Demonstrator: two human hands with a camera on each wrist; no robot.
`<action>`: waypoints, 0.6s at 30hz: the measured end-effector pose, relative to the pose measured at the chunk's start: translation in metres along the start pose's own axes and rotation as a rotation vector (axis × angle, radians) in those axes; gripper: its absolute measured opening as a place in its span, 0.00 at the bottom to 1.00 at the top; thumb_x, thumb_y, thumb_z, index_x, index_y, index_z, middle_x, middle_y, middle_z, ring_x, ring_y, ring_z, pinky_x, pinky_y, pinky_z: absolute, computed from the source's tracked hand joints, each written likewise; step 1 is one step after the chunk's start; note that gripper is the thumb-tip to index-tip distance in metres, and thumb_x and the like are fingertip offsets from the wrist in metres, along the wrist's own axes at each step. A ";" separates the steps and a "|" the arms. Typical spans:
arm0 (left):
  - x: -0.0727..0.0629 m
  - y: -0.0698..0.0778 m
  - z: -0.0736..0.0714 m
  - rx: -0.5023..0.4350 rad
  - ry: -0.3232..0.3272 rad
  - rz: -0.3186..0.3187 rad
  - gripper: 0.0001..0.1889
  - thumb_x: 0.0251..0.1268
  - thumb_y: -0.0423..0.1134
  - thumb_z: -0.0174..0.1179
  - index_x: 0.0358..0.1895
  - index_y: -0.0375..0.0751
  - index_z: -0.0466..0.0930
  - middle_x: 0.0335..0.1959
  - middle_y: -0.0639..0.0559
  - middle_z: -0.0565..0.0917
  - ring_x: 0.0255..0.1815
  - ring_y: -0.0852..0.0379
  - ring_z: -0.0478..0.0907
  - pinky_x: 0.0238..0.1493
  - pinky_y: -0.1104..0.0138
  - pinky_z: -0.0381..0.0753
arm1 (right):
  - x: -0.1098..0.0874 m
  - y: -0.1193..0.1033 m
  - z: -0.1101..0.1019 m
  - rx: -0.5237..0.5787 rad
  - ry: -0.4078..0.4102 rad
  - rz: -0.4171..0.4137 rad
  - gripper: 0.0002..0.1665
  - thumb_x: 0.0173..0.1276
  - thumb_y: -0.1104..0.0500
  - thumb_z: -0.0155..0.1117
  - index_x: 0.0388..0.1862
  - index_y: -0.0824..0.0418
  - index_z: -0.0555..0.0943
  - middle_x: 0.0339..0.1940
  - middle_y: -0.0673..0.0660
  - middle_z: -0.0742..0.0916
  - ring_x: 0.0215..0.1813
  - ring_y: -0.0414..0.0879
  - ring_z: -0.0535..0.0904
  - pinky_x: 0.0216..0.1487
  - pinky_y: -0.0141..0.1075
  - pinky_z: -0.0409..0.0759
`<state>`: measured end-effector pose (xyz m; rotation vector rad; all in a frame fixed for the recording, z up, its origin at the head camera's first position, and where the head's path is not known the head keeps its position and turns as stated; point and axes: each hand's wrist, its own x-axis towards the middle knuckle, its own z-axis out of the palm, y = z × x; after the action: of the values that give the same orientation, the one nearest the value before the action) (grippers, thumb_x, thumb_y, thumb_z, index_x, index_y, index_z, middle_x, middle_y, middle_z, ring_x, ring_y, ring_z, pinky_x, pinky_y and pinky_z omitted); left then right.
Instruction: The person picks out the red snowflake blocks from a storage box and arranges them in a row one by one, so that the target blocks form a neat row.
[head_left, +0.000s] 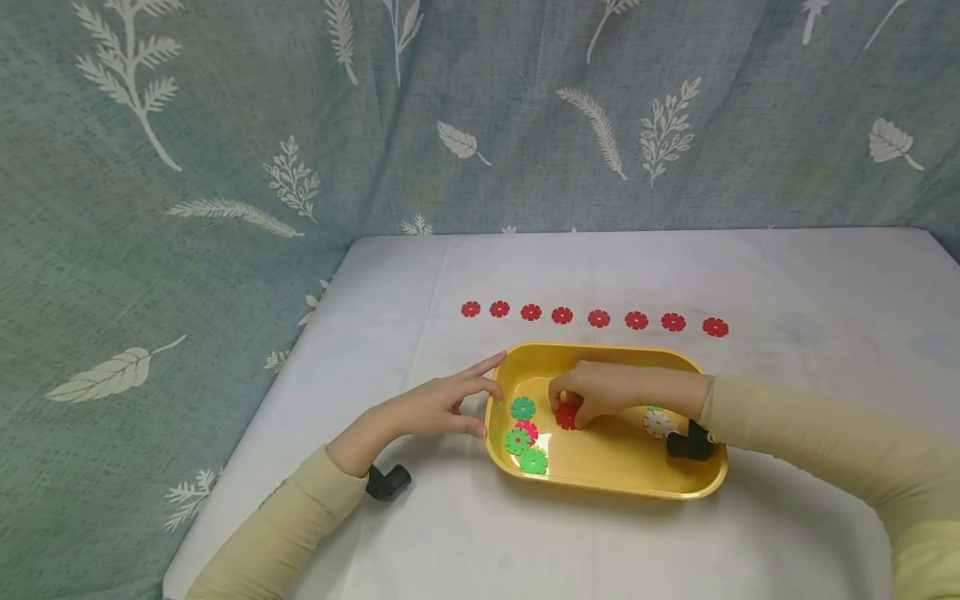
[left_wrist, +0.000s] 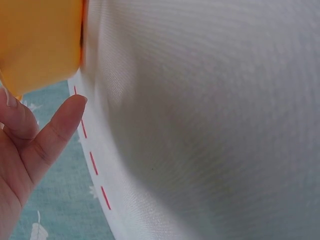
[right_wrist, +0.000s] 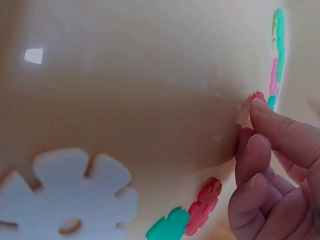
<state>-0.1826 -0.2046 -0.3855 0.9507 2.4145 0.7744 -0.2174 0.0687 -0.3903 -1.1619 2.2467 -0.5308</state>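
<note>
My right hand (head_left: 600, 390) reaches into the yellow tray (head_left: 600, 485) and pinches a red notched disc (head_left: 566, 416) between thumb and fingertips. In the right wrist view, that same disc (right_wrist: 245, 112) is partly hidden by the hand (right_wrist: 280, 175). My left hand (head_left: 442, 404) is at the tray's left end, fingers spread and touching or nearly touching its rim. Its thumb (left_wrist: 57, 132) is extended in the left wrist view. Green discs (head_left: 522, 408) and a pink one (head_left: 529, 429) lie at the tray's left. A white disc (head_left: 658, 423) lies at the right, near my right wrist.
Beyond the tray, several red discs (head_left: 562, 316) form a spaced row across the white-covered table (head_left: 450, 533). A patterned green-blue cloth (head_left: 487, 100) hangs behind and to the left. Black wrist devices (head_left: 388, 482) are on both wrists.
</note>
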 end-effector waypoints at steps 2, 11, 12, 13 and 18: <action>0.000 0.000 0.000 -0.001 -0.001 -0.004 0.25 0.51 0.55 0.63 0.52 0.53 0.71 0.74 0.62 0.45 0.51 0.55 0.69 0.30 0.71 0.71 | 0.000 0.000 -0.001 0.025 -0.009 0.013 0.11 0.54 0.62 0.69 0.36 0.53 0.78 0.25 0.45 0.78 0.29 0.38 0.71 0.30 0.27 0.72; 0.000 0.000 0.000 0.002 0.001 -0.001 0.25 0.51 0.55 0.63 0.52 0.53 0.71 0.74 0.62 0.45 0.46 0.56 0.71 0.29 0.71 0.71 | -0.001 0.000 -0.005 0.131 -0.032 0.055 0.14 0.56 0.64 0.66 0.44 0.56 0.80 0.28 0.47 0.80 0.29 0.39 0.72 0.26 0.28 0.73; 0.000 0.000 0.000 0.004 0.000 -0.001 0.25 0.51 0.55 0.63 0.52 0.53 0.71 0.74 0.62 0.45 0.46 0.56 0.71 0.29 0.71 0.71 | -0.001 0.000 -0.005 0.134 -0.028 0.048 0.14 0.56 0.64 0.66 0.44 0.56 0.80 0.28 0.47 0.80 0.29 0.39 0.72 0.26 0.28 0.73; 0.000 0.000 0.000 0.005 0.000 -0.001 0.25 0.51 0.56 0.62 0.52 0.53 0.71 0.74 0.62 0.45 0.46 0.56 0.71 0.29 0.71 0.71 | -0.002 0.000 -0.006 0.134 -0.020 0.042 0.15 0.56 0.64 0.66 0.44 0.57 0.80 0.28 0.47 0.80 0.30 0.39 0.72 0.28 0.28 0.73; 0.000 0.000 0.000 0.012 -0.004 0.000 0.25 0.52 0.55 0.62 0.53 0.52 0.71 0.74 0.62 0.45 0.47 0.55 0.71 0.30 0.71 0.71 | -0.004 0.001 -0.011 0.132 0.012 0.026 0.15 0.56 0.63 0.66 0.44 0.57 0.79 0.27 0.46 0.80 0.30 0.39 0.72 0.32 0.28 0.75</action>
<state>-0.1825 -0.2047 -0.3850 0.9559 2.4185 0.7586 -0.2231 0.0731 -0.3811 -1.0647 2.1976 -0.6673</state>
